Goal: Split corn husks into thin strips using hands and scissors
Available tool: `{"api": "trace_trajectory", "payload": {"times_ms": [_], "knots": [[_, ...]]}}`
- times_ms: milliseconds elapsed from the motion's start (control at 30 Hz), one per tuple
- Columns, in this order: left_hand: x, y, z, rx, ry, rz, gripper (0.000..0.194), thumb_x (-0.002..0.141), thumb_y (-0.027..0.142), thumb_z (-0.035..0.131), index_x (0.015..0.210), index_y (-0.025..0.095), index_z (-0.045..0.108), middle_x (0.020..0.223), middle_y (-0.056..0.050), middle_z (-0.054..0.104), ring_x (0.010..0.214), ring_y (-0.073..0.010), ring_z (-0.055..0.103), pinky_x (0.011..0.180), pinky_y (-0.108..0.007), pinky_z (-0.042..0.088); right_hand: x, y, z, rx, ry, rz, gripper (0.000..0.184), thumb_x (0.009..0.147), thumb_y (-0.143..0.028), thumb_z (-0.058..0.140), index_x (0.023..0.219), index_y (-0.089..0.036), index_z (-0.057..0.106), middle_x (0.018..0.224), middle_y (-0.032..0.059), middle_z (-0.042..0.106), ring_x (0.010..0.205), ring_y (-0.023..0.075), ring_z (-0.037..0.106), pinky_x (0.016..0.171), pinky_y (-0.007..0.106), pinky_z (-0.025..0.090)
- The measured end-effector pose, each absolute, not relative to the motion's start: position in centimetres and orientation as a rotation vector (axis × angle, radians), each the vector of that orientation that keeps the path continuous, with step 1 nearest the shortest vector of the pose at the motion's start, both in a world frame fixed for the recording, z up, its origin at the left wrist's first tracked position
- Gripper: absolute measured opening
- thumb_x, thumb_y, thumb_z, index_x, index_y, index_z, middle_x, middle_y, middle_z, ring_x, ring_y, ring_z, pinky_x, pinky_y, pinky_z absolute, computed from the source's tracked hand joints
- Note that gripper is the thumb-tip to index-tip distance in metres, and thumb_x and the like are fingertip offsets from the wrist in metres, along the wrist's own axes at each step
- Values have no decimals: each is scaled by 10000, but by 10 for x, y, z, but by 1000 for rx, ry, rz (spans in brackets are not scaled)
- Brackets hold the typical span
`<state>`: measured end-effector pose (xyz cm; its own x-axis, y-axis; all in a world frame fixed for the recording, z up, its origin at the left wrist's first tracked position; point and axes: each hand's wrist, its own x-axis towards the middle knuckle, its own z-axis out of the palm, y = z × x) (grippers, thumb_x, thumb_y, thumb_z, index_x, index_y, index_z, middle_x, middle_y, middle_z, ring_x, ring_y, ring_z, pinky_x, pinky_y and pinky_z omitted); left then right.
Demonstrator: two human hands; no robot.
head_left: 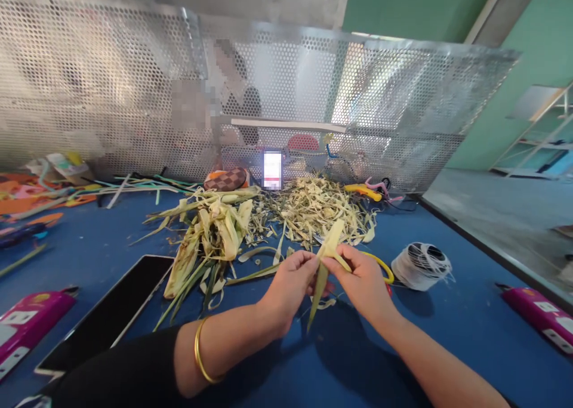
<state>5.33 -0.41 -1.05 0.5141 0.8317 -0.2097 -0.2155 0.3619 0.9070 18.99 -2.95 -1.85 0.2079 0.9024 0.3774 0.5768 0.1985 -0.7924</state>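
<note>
Both hands meet over the blue table, pinching one pale green-yellow strip of corn husk (332, 236). My left hand (290, 283) has thumb and fingers closed on its left side, with a greener tail hanging below. My right hand (363, 277) pinches a folded end of the same husk between thumb and fingers. Beyond my hands is a heap of shredded husk strips (322, 208). To the left lies a bunch of whole corn husks (224, 226). Yellow scissor handles (380, 265) show partly behind my right hand.
A spool of white string (421, 268) stands right. A dark tablet (110, 312) and magenta power strip (33, 327) lie left; another power strip (539, 312) lies right. A lit phone (272, 170) leans at the perforated metal screen (277, 74). Someone sits behind the screen.
</note>
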Motion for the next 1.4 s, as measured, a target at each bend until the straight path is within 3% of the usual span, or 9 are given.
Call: {"api": "trace_trajectory", "payload": {"times_ms": [100, 233, 433, 567, 800, 1067, 1167, 1267, 1400], "knots": [[54, -6, -12, 1004, 778, 781, 241, 769, 402, 584, 818, 189, 481, 641, 26, 576, 512, -98, 544, 541, -227, 441, 186, -29, -20, -1436, -1477, 526, 244, 778, -319, 570, 604, -198, 449, 572, -49, 428, 554, 110, 391, 511, 229, 321], [53, -7, -12, 1066, 808, 839, 258, 753, 414, 576, 790, 191, 451, 644, 49, 533, 408, -29, 343, 423, -176, 235, 186, -28, -15, -1352, -1329, 726, 215, 754, -351, 610, 662, -187, 504, 586, -47, 467, 553, 105, 410, 514, 224, 339], [50, -10, -9, 1138, 788, 766, 296, 759, 468, 543, 782, 182, 471, 613, 37, 519, 418, -38, 263, 440, -203, 152, 195, -25, -6, -1204, -998, 1001, 324, 692, -462, 676, 752, -187, 515, 438, -133, 241, 388, 46, 151, 383, 209, 110], [49, -11, -9, 1224, 780, 728, 365, 760, 525, 523, 787, 161, 543, 581, 29, 497, 438, -54, 245, 453, -217, 149, 195, -24, -4, -1190, -1005, 979, 377, 663, -488, 706, 655, -186, 479, 418, -126, 260, 381, 38, 170, 380, 209, 102], [48, -7, -15, 1254, 805, 740, 403, 729, 560, 554, 719, 159, 591, 507, 53, 401, 468, -72, 305, 482, -206, 223, 197, -24, 1, -1176, -997, 951, 362, 656, -475, 710, 796, -170, 574, 525, -90, 381, 386, 36, 214, 374, 211, 120], [55, -3, -8, 1388, 757, 650, 361, 736, 520, 562, 809, 167, 555, 667, 11, 587, 464, -82, 494, 501, -217, 365, 198, -27, 1, -1270, -1165, 907, 327, 717, -462, 642, 603, -189, 502, 426, -97, 299, 394, 61, 230, 391, 219, 153], [61, -2, -4, 1404, 751, 620, 283, 769, 458, 540, 743, 176, 522, 543, 57, 485, 389, -53, 372, 423, -194, 279, 197, -27, 1, -1290, -1228, 845, 299, 739, -449, 622, 634, -179, 546, 480, -57, 428, 451, 84, 329, 424, 221, 232], [63, 3, 2, 1288, 769, 642, 271, 786, 448, 520, 741, 182, 507, 502, 86, 385, 370, -41, 269, 391, -185, 188, 199, -27, 0, -1265, -1144, 804, 309, 743, -478, 624, 834, -184, 598, 566, -53, 461, 487, 90, 349, 441, 214, 263], [60, 11, 12, 1205, 736, 876, 261, 782, 436, 550, 752, 178, 527, 541, 74, 414, 422, -50, 345, 434, -182, 285, 199, -31, 0, -1158, -1091, 926, 382, 800, -576, 528, 802, -196, 559, 565, -61, 379, 470, 84, 308, 411, 202, 232]]}}
